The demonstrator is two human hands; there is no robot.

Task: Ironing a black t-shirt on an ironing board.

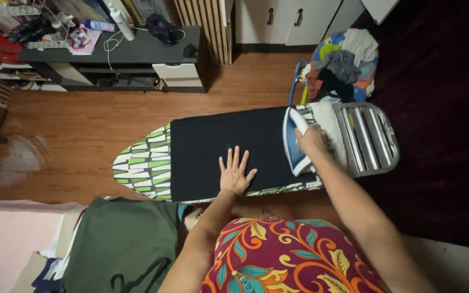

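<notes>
A black cloth (pixel 213 146) lies spread across an ironing board (pixel 145 163) with a green and white patterned cover. My left hand (pixel 234 172) rests flat on the cloth near its front edge, fingers spread. My right hand (pixel 311 140) grips the handle of a blue and white iron (pixel 293 142), which sits on the right end of the cloth.
The board's metal iron rest (pixel 367 138) sticks out at the right. A pile of clothes in a basket (pixel 340 65) stands behind it. A green garment (pixel 123 244) lies at the lower left. A dark low cabinet (pixel 126 59) stands at the back on the wooden floor.
</notes>
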